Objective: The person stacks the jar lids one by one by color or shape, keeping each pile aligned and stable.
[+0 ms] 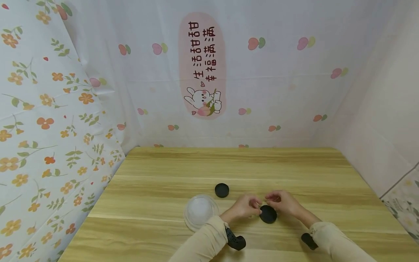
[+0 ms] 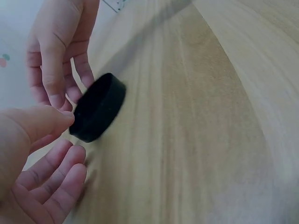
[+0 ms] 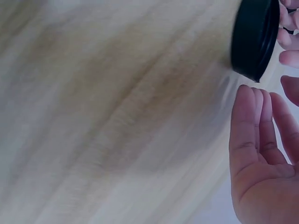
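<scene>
A black round lid [image 1: 268, 214] with a raised rim is tilted above the wooden table [image 1: 157, 167]. My left hand [image 1: 243, 207] pinches its edge; in the left wrist view the thumb [image 2: 56, 119] lies at the rim, and the other fingers are spread below. Close by on the other side, my right hand [image 1: 284, 202] has its fingers loosely extended. The right wrist view shows those fingers [image 3: 245, 121] just short of the lid [image 3: 254, 39], with nothing held in them.
Another black lid [image 1: 222, 190] lies on the table further back. A clear round plastic container [image 1: 191, 214] stands left of my left forearm, partly behind the sleeve. Printed cloth [image 1: 147, 91] hangs behind the table and along its left side.
</scene>
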Demonstrator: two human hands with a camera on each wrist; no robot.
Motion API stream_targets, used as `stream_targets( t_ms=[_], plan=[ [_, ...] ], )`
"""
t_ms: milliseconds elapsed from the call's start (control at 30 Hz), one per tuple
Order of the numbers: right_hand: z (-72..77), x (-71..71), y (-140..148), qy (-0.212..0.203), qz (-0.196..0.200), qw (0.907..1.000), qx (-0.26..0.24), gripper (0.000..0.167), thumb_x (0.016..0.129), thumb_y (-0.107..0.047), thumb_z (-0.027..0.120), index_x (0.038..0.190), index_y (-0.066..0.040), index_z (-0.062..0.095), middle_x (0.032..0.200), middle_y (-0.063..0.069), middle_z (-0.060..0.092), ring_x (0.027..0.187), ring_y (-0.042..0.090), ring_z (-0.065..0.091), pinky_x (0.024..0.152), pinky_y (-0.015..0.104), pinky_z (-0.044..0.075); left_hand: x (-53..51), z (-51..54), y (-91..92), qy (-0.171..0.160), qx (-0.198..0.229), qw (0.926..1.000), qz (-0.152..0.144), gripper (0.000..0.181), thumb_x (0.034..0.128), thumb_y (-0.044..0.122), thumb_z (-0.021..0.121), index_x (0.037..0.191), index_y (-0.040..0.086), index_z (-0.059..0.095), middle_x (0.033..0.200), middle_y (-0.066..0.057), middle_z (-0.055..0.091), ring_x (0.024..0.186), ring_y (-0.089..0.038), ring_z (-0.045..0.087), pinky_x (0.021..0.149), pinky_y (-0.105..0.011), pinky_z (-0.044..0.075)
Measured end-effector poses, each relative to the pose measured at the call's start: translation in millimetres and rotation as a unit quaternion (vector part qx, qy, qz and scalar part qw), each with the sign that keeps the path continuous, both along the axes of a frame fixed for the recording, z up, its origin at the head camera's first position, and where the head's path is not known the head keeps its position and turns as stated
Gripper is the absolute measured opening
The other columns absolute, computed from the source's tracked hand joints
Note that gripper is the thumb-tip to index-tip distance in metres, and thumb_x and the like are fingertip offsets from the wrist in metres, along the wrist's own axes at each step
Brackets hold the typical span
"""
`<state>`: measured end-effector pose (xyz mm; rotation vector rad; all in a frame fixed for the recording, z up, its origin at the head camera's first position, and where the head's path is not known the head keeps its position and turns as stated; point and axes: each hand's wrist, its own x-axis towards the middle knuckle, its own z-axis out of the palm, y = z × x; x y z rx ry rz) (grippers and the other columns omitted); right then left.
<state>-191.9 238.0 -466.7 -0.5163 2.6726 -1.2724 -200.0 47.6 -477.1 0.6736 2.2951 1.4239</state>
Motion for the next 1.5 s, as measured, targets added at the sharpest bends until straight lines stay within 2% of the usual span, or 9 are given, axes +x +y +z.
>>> stream_targets(
  t_ms=[100,267,400,567,800,1000,1233,1400,1500],
  plan=[
    [-2.8,2.1,1.2,0.006,0.017,0.9998,0.009,0.02,0.08,-0.006,0.062,0.095,0.008,0.061,0.084,0.009,0.062,0.074,0.017,0.056,0.061,0.023,0.047,1.7,-3.1,1.5,0.01,-0.011,0.9999,0.007,0.02,0.0743,0.002,0.068,0.094,0.0,0.064,0.071,0.001,0.059,0.059,-0.003,0.052,0.05,-0.018,0.044],
    [-5.8,4.5,1.7,-0.007,0.027,0.9996,0.002,0.02,0.079,-0.005,0.063,0.095,0.008,0.061,0.084,0.01,0.061,0.074,0.015,0.056,0.06,0.022,0.046,4.0,-7.3,2.8,0.054,-0.045,0.9973,0.023,0.017,0.0732,0.009,0.07,0.089,0.005,0.066,0.069,0.005,0.059,0.062,0.001,0.051,0.057,-0.014,0.041],
    [-6.4,5.0,1.7,-0.026,0.021,0.9994,-0.013,0.018,0.08,-0.002,0.061,0.094,0.009,0.06,0.081,0.01,0.06,0.069,0.013,0.054,0.053,0.023,0.045,5.0,-8.6,4.0,0.06,-0.057,0.9961,0.031,0.017,0.073,0.012,0.071,0.088,0.006,0.066,0.066,0.008,0.057,0.06,0.002,0.049,0.057,-0.014,0.039],
    [-7.0,4.3,2.3,-0.018,0.021,0.9996,-0.012,0.012,0.08,-0.001,0.061,0.089,0.007,0.061,0.077,0.008,0.06,0.064,0.009,0.051,0.05,0.023,0.045,4.6,-10.1,4.9,0.07,-0.051,0.9957,0.033,0.015,0.073,0.01,0.071,0.087,0.006,0.067,0.066,0.006,0.058,0.059,0.002,0.049,0.057,-0.013,0.039],
    [-5.9,6.0,0.3,-0.028,-0.003,0.9996,-0.009,0.007,0.081,-0.003,0.061,0.083,0.003,0.062,0.075,0.006,0.059,0.063,0.012,0.052,0.05,0.024,0.047,6.0,-9.5,4.8,0.064,-0.039,0.996,0.049,0.014,0.0739,0.006,0.069,0.088,0.006,0.067,0.067,0.005,0.057,0.059,0.0,0.049,0.055,-0.015,0.039],
    [-3.7,5.8,-2.3,-0.047,-0.014,0.9985,-0.025,0.008,0.081,-0.002,0.06,0.083,0.005,0.062,0.076,0.008,0.06,0.067,0.017,0.056,0.053,0.027,0.05,6.3,-7.9,4.6,0.051,-0.016,0.9966,0.063,0.014,0.0743,0.001,0.066,0.088,0.003,0.067,0.066,0.004,0.058,0.059,0.001,0.048,0.055,-0.014,0.039],
    [-2.3,2.5,-5.4,-0.037,-0.029,0.9988,-0.015,0.007,0.081,-0.003,0.06,0.083,0.003,0.064,0.078,0.008,0.061,0.068,0.017,0.056,0.051,0.025,0.049,5.0,-5.1,2.8,0.032,0.005,0.9964,0.078,0.013,0.0758,-0.001,0.064,0.089,0.001,0.066,0.067,0.003,0.057,0.057,0.0,0.048,0.05,-0.015,0.04],
    [1.2,-2.2,-10.0,-0.039,-0.046,0.9981,-0.014,0.009,0.081,-0.005,0.061,0.085,0.003,0.064,0.08,0.008,0.062,0.066,0.017,0.056,0.05,0.026,0.048,0.3,-3.4,0.0,0.013,0.011,0.9954,0.094,0.012,0.0782,0.001,0.063,0.09,0.001,0.065,0.065,0.004,0.055,0.051,-0.003,0.049,0.046,-0.016,0.041],
    [4.9,-7.4,-14.0,-0.02,-0.047,0.9987,0.001,0.007,0.081,-0.005,0.061,0.083,0.0,0.065,0.078,0.006,0.062,0.066,0.015,0.055,0.051,0.025,0.047,-3.9,-0.2,-3.4,0.015,0.012,0.9948,0.1,0.012,0.0791,0.002,0.062,0.09,0.002,0.065,0.064,0.004,0.054,0.051,-0.005,0.052,0.046,-0.017,0.042]
  ],
)
